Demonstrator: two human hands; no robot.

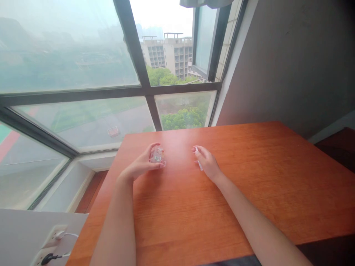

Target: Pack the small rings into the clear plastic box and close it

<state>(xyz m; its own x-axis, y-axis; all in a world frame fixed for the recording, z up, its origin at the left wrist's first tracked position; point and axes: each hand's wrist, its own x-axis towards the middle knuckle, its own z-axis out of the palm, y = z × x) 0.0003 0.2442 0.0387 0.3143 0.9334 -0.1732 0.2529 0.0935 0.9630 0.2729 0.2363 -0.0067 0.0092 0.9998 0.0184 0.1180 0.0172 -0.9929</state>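
Note:
My left hand [144, 160] is closed round a small clear container [157, 154], thumb on the near side and fingers on the far side. Something pale and greenish shows through its see-through wall, too small to make out. To the right, my right hand [207, 159] pinches a thin white strip-like piece [200, 165] between thumb and fingers. The strip is tilted, its lower end sticking out below the fingers; its exact kind cannot be told. Both hands are apart from each other over the reddish-brown wooden table [172, 207].
Beyond the table's far edge stands a dark-framed window [144, 88], with one pane [206, 40] swung open. A grey wall [277, 66] rises at the right. Low on the left are wall sockets [55, 236] with a white plug and a black plug [48, 258].

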